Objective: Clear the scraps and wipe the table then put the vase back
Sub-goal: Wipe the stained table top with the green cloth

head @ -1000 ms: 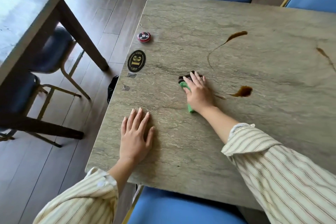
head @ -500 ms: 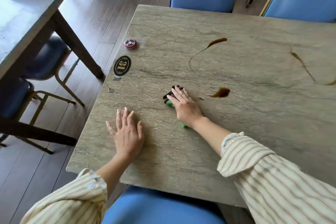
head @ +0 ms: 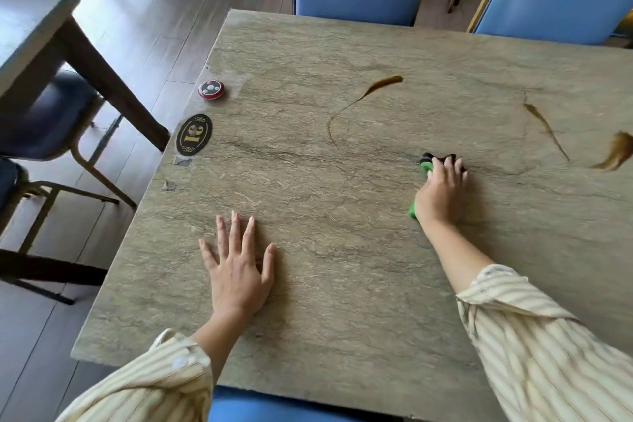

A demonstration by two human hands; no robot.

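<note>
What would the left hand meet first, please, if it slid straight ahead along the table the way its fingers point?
Likely nothing: ahead of the left hand lies bare stone-patterned tabletop up to the far edge.

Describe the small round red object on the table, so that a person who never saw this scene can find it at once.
Start at the stone table and follow its left edge toward the far corner. Just beyond the black oval number plate sits the round red button. Unlike the flat oval plate, it is a raised red disc with a dark top and pale dots.
</note>
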